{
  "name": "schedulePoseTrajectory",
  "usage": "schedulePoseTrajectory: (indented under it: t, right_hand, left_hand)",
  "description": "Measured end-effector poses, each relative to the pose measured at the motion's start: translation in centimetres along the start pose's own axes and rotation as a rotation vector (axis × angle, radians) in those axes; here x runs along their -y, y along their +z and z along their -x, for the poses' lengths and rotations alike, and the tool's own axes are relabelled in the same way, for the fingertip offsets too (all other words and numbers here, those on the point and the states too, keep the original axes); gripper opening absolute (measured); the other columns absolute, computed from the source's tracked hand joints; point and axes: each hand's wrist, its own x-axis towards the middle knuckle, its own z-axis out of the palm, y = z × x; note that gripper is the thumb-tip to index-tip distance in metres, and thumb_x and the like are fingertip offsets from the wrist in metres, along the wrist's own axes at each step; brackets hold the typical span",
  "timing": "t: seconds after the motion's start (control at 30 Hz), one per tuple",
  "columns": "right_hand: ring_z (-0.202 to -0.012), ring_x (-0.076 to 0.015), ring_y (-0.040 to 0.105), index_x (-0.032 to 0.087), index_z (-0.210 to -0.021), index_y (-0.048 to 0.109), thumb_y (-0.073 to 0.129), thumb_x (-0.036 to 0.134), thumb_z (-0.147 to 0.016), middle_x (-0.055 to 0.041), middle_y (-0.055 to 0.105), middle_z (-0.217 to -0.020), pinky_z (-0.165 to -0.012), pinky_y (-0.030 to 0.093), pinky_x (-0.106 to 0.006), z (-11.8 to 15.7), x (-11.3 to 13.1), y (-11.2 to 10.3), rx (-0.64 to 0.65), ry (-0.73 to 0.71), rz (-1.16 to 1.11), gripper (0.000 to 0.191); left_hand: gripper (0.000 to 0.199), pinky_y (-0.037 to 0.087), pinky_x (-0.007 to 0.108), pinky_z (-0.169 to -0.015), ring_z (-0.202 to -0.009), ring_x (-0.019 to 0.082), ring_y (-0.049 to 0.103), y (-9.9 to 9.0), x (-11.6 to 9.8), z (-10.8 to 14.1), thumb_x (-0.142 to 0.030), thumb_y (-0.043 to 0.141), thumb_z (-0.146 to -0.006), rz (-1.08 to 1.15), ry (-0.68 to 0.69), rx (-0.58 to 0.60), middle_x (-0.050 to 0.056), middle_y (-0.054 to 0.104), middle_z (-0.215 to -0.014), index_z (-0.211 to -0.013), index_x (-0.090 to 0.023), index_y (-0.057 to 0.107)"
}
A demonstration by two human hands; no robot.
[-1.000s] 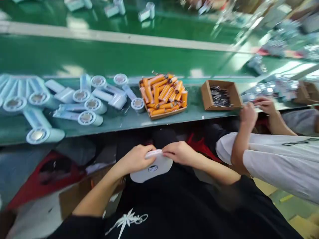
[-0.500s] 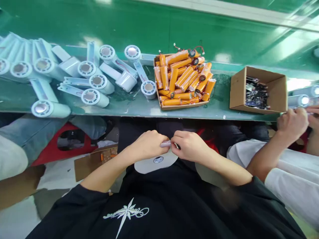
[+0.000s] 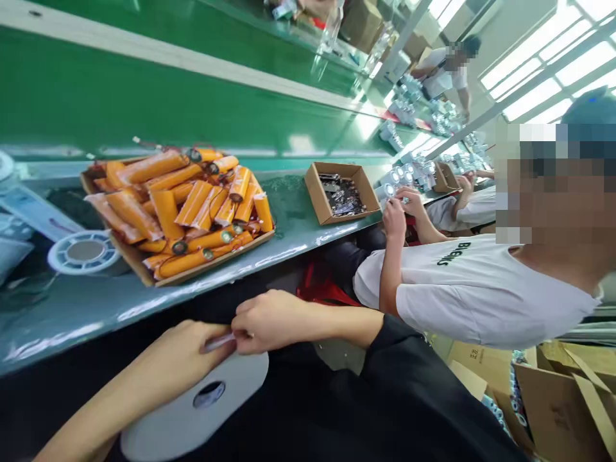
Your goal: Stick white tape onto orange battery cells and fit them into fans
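Over my lap, my left hand is closed on a pale, narrow piece whose edge shows between thumb and fingers. My right hand pinches at the right end of that piece, its fingertips touching the left hand's. Just under both hands lies a white, flat plate with rounded ends, with a small dark and silvery round spot in its middle. The hands hide much of the pale piece, so its kind is unclear.
On the green bench, a shallow carton holds several orange battery packs. Light-blue fan bodies are at left. A small box holds circuit boards. Close at right sits a co-worker in a white shirt; open cartons stand behind.
My view has swung to the right, bringing the co-worker and cartons into sight. Both hands remain together on the pale piece, above the white plate.
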Motion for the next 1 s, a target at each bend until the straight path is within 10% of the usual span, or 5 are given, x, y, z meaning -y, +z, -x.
schedulePoseTrajectory:
  t: [0.3, 1.0]
  right_hand:
    - [-0.066, -0.0104, 0.055, 0.018, -0.076, 0.069, 0.068, 0.009, -0.079, 0.0022, 0.065, -0.075, -0.065, 0.038, -0.024, -1.1, -1.4, 4.3, -0.158, 0.029, -0.415, 0.009]
    - [-0.066, -0.0098, 0.056, 0.018, -0.080, 0.070, 0.063, 0.017, -0.084, 0.0010, 0.064, -0.077, -0.064, 0.042, -0.023, -0.7, -1.2, 3.1, -0.086, 0.030, -0.596, 0.008]
  left_hand:
    - [0.033, 0.022, 0.031, -0.059, -0.056, 0.014, 0.049, -0.1, -0.4, 1.0, -0.041, 0.058, -0.088, 0.059, 0.010, -0.046, 0.003, 0.072, -0.067, -0.072, -0.024, 0.081]
    - [0.033, 0.020, 0.032, -0.057, -0.049, 0.013, 0.037, 0.4, -0.5, 1.9, -0.038, 0.057, -0.087, 0.049, 0.018, -0.060, 0.001, 0.058, -0.055, -0.064, -0.023, 0.075]
